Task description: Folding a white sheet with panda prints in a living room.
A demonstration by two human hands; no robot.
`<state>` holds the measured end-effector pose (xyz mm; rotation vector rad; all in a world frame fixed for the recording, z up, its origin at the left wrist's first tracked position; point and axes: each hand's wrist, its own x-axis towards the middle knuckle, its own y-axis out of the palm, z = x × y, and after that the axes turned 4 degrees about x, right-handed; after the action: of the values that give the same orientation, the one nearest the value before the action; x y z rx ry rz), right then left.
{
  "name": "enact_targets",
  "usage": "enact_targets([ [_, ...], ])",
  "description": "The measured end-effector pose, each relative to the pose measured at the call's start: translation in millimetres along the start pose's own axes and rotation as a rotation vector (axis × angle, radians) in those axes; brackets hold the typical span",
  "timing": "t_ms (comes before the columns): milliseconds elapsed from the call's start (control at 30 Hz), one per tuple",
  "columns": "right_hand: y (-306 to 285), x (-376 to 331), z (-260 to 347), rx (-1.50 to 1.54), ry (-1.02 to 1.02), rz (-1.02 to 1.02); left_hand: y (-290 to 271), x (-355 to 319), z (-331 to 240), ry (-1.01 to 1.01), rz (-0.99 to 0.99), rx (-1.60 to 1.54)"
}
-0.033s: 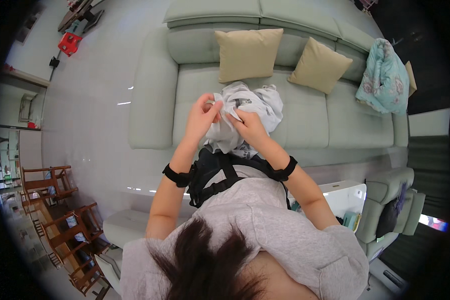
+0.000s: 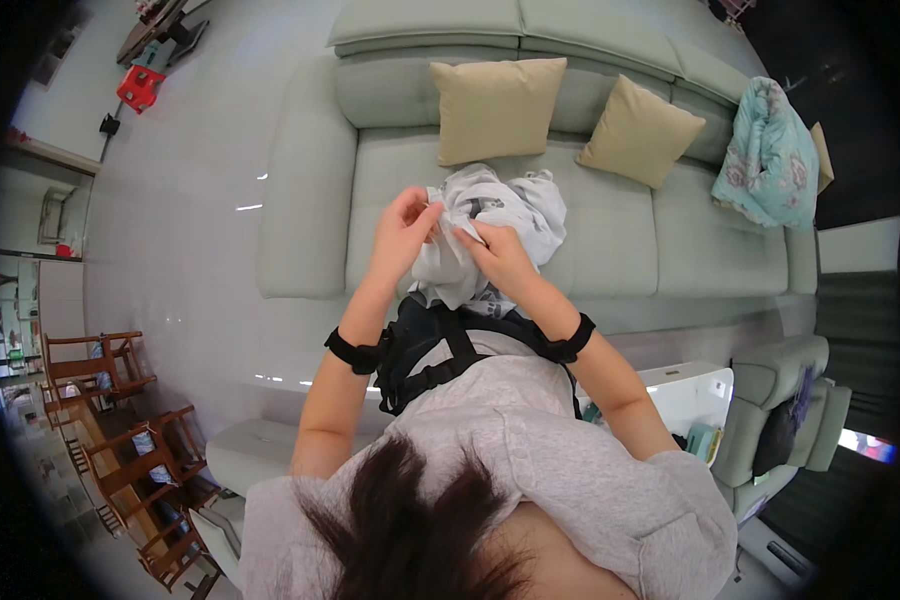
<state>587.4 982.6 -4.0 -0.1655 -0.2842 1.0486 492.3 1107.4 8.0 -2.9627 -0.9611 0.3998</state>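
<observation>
A crumpled whitish cloth (image 2: 530,210) with patches of dark print lies bunched on the seat of the sofa, and part of it hangs over the front edge towards my lap. Whether it is a garment or a sheet, I cannot tell. My left hand (image 2: 406,232) has its fingers curled at the cloth's left edge, pinching the fabric near the fingertips. Just to the right, my right hand (image 2: 505,258) grips a fold of the same cloth between thumb and fingers. Folds hide some of the fingertips. A black band circles each forearm.
Pale green sofa (image 2: 610,235) spans the view ahead. Against its back lean two beige cushions (image 2: 502,110); a floral turquoise quilt (image 2: 770,160) is heaped at its right end. Behind me at right is a white table (image 2: 705,390). Wooden chairs (image 2: 135,465) stand at left.
</observation>
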Motion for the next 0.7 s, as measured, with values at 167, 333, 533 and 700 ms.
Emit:
enact_targets([
  [167,-19.6,4.0,-18.2,0.182,0.160,-0.367,-2.2,-2.5,-0.8,0.104,-0.073,-0.125],
  [333,-19.9,2.9,-3.7,-0.033,0.176,-0.271,9.4,-13.1,-13.3,-0.020,0.135,-0.196],
  [533,-0.8,-8.9,10.7,-0.135,-0.006,-0.082,7.9,-12.2,-9.0,-0.003,0.091,-0.241],
  [700,0.0,-11.2,5.2,-0.341,-0.173,-0.062,11.0,-15.5,-9.5,-0.077,0.051,-0.341],
])
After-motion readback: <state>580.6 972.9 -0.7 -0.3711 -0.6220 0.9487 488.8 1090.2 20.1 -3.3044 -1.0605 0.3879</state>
